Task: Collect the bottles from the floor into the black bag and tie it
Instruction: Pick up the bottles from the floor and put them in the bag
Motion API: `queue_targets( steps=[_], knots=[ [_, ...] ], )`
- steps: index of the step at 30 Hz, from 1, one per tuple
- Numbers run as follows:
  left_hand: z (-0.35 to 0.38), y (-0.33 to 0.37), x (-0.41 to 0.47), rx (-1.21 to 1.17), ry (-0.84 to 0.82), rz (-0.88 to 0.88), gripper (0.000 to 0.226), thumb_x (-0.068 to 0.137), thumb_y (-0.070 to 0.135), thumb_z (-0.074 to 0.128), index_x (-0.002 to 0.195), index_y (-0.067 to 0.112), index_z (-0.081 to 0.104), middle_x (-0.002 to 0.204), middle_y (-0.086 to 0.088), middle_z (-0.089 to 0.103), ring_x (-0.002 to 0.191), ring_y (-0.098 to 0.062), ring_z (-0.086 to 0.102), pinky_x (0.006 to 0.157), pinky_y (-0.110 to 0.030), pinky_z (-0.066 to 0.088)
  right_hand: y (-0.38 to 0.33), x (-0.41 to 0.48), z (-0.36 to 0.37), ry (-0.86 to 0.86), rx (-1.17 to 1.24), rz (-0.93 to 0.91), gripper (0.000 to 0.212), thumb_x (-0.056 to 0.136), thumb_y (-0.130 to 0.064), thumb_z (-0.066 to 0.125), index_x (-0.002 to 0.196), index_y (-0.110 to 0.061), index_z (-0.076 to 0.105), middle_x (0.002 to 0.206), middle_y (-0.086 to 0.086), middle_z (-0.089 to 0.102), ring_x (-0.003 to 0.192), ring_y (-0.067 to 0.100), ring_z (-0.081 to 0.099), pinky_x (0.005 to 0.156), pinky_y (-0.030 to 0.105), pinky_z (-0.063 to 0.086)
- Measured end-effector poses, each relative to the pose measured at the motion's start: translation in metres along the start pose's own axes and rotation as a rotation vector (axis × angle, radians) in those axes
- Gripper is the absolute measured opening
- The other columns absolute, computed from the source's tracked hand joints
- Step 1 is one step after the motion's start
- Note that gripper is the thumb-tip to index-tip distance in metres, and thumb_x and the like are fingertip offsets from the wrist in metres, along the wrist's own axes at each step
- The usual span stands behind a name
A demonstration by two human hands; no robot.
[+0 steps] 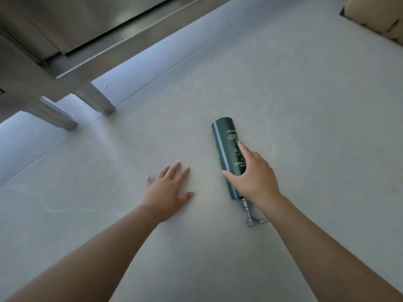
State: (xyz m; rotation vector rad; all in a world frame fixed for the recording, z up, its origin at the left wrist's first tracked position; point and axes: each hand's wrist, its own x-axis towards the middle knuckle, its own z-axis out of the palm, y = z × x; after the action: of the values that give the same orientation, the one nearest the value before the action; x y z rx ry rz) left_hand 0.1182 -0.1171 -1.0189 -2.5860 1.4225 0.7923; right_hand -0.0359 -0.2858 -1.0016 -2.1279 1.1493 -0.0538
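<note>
Your right hand (253, 177) lies over the green bottle (223, 138), thumb spread against its left flank and forefinger stretched along the top. The other fingers drop over the right side out of sight, so you have it straddled, though how firmly I cannot tell. Your left hand (168, 188) lies flat on the floor (305, 105) just left of the bottle, fingers straight and spread, holding nothing.

The bottle lies on its side in the middle of the floor, base pointing far and the metal pump (249, 214) pointing near. It looks like a stiff, smooth cylinder that would roll under a loose touch. How much is left inside cannot be seen, so expect some weight. Take it round the body, about where your hand is now, rather than by the thin pump, which looks likely to swivel or bend.

By count: one bottle in view, one pump on it, and no black bag in sight. At far left stands a steel unit (87, 29) on two visible legs.
</note>
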Motion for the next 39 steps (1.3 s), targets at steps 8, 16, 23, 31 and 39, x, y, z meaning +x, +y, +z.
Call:
queue_targets(
  steps=[8, 16, 23, 31, 39],
  knots=[
    [-0.023, -0.043, -0.09, 0.034, 0.047, -0.298, 0.066, 0.087, 0.062, 0.037, 0.144, 0.034, 0.02, 0.155, 0.006, 0.021, 0.144, -0.016, 0.016, 0.108, -0.059, 0.023, -0.038, -0.009, 0.016, -0.159, 0.114, -0.165, 0.078, 0.075, -0.035, 0.067, 0.143, -0.038, 0.027, 0.116, -0.001, 0.053, 0.092, 0.013, 0.052, 0.075, 0.024, 0.038],
    [-0.046, -0.079, -0.167, -0.158, 0.237, -0.499, 0.064, 0.087, 0.061, 0.038, 0.144, 0.033, 0.024, 0.154, 0.004, 0.026, 0.142, -0.018, 0.023, 0.109, -0.057, 0.025, -0.116, -0.059, 0.016, -0.274, 0.162, -0.435, 0.077, 0.074, -0.038, 0.069, 0.136, -0.052, 0.025, 0.109, -0.013, 0.051, 0.093, 0.005, 0.052, 0.075, 0.02, 0.04],
    [-0.062, -0.156, -0.303, -0.163, 0.396, -0.479, 0.064, 0.086, 0.061, 0.039, 0.143, 0.034, 0.025, 0.152, 0.004, 0.029, 0.14, -0.019, 0.025, 0.108, -0.057, 0.028, -0.239, -0.148, 0.043, -0.325, 0.177, -0.629, 0.077, 0.071, -0.035, 0.073, 0.135, -0.048, 0.033, 0.115, -0.017, 0.055, 0.098, 0.006, 0.056, 0.084, 0.022, 0.047],
    [-0.085, -0.273, -0.478, -0.095, 0.462, -0.498, 0.066, 0.085, 0.064, 0.039, 0.143, 0.035, 0.026, 0.151, 0.006, 0.03, 0.138, -0.016, 0.028, 0.105, -0.061, 0.029, -0.381, -0.252, 0.072, -0.386, 0.144, -0.797, 0.071, 0.07, -0.041, 0.074, 0.13, -0.052, 0.037, 0.107, -0.021, 0.054, 0.08, -0.007, 0.058, 0.062, 0.007, 0.041],
    [-0.038, -0.37, -0.586, -0.236, 0.524, -0.532, 0.087, 0.07, 0.078, 0.02, 0.144, 0.033, 0.024, 0.151, 0.003, 0.032, 0.136, -0.02, 0.034, 0.106, -0.054, 0.035, -0.476, -0.343, 0.174, -0.451, 0.026, -0.923, 0.076, 0.071, -0.039, 0.075, 0.137, -0.039, 0.037, 0.117, -0.007, 0.057, 0.084, -0.002, 0.057, 0.074, 0.017, 0.043]
  ],
)
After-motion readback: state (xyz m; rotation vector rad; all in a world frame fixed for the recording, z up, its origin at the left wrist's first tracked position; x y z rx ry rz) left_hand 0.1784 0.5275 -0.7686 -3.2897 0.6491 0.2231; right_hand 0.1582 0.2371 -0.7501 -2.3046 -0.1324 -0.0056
